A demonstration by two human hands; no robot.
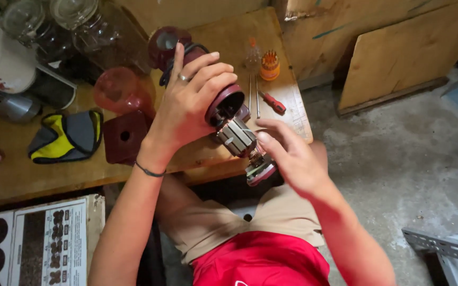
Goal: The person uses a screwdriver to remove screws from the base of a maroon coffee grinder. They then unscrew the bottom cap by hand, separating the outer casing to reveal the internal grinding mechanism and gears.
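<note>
Two hands worked one machine. I saw the left hand [186,106], its fingers [208,71] wrapped around the maroon motor housing [223,103], while the right hand [292,156] pinched the grey armature [238,139] sticking out of it, just above the lap. Beyond the fingers, on the wooden counter [80,169], lay a red screwdriver [272,102]; left of them sat a maroon cover [125,135].

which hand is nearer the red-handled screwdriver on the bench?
Right. The right hand sits just below the red-handled screwdriver, gripping the motor rotor. The left hand holds the maroon housing farther to its left.
</note>
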